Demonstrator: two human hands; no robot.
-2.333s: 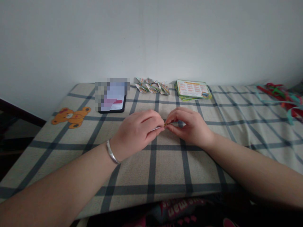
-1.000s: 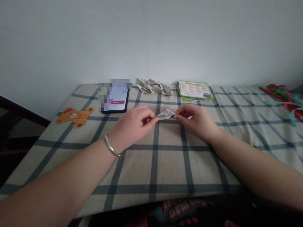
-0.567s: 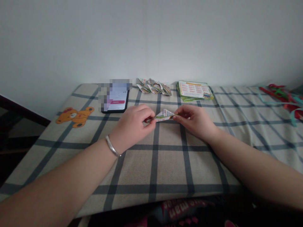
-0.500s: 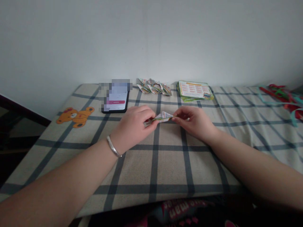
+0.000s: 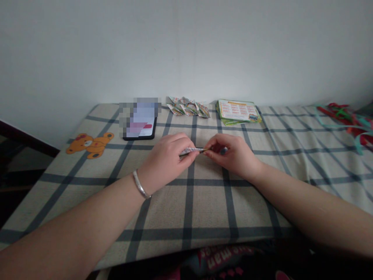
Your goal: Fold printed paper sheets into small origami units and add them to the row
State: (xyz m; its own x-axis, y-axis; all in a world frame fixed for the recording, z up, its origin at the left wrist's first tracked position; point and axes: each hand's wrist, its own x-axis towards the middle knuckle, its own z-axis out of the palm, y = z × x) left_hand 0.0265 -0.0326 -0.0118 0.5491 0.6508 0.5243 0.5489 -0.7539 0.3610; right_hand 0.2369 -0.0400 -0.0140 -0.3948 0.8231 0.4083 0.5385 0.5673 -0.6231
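A small folded printed paper (image 5: 190, 150) is held just above the checked cloth, seen nearly edge-on as a thin wedge. My left hand (image 5: 171, 155), with a silver bangle at the wrist, pinches it between thumb and fingers and covers much of it. At its right tip, the thumb and fingertips of my right hand (image 5: 230, 153) are pinched on the paper. Beyond the hands, by the wall, lies a group of several folded paper pieces (image 5: 188, 107) with similar print. A stack of printed cards (image 5: 239, 111) is to their right.
A phone (image 5: 141, 120) with its screen lit lies at the back left. Nearer the left edge is a flat orange bear cutout (image 5: 89, 145). Tangled red, green and teal ribbons (image 5: 349, 120) lie at the far right. A checked tablecloth (image 5: 208, 210) covers the table, which meets a pale wall (image 5: 186, 50).
The folded paper has turned from showing a triangular face to nearly edge-on, and my left fingers now cover more of it. My right hand has moved slightly left, closer to the left.
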